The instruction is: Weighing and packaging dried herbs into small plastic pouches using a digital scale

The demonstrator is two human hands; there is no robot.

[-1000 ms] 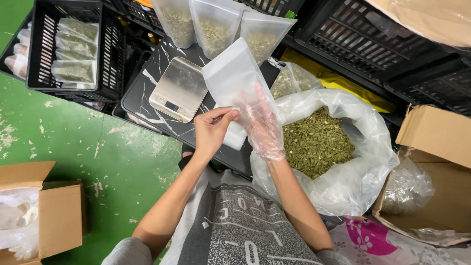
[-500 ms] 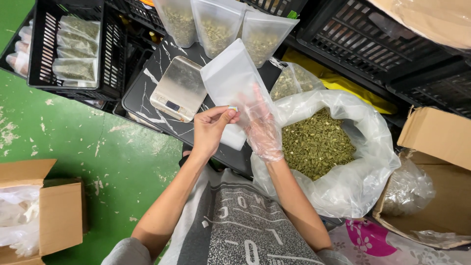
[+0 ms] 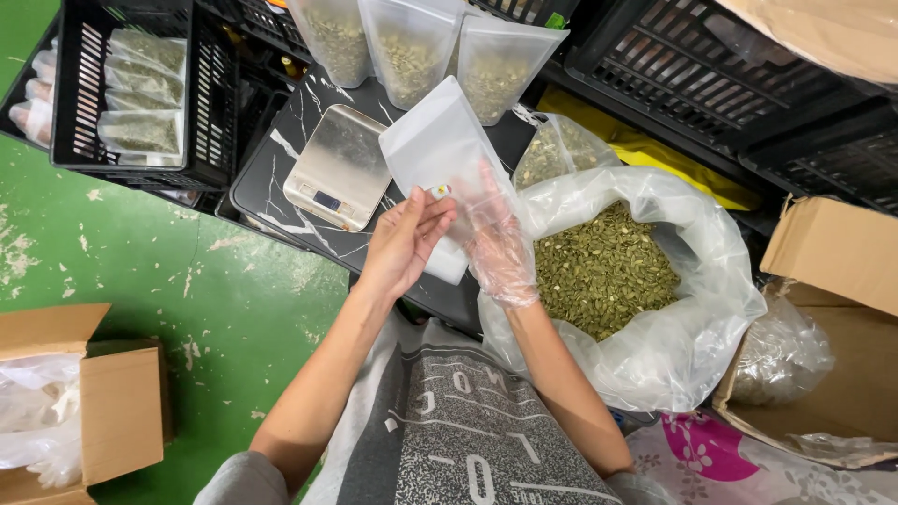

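Pouch [image 3: 438,154], one, white and frosted, empty and flat, is held up above the dark marbled tabletop [image 3: 271,164], just right of the scale. Both hands grip its lower end: the bare left hand [image 3: 404,245] pinches the bottom edge with curled fingers, and the right hand [image 3: 496,245], in one clear disposable glove, closes on the same end from the other side. A small yellowish tab sits on the pouch where the fingertips meet.

One small steel kitchen scale [image 3: 339,166] lies on the tabletop, touching nothing else, with a dark display strip on its near edge. Behind the held pouch stand three filled pouches [image 3: 412,47] in a row, upright, clear-fronted, each holding green-brown seeds. A fourth, smaller clear bag of seeds [image 3: 552,150] leans just beside the big sack.

One large clear plastic sack [image 3: 683,365], mouth rolled wide, sits to the right, touching the gloved wrist and filled with greenish seeds [image 3: 603,271]. A yellow bag [image 3: 655,154] lies behind it.

At upper left, one black slotted crate [image 3: 206,93] holds a stack of about four flat sealed seed packets [image 3: 140,93]. More black crates [image 3: 730,84] fill the upper right.

Two brown cardboard boxes show: one at lower left [image 3: 112,411] with white plastic inside, one at right [image 3: 832,271] with a crumpled clear bag [image 3: 776,355] in it. The floor [image 3: 187,290] is green and scuffed.
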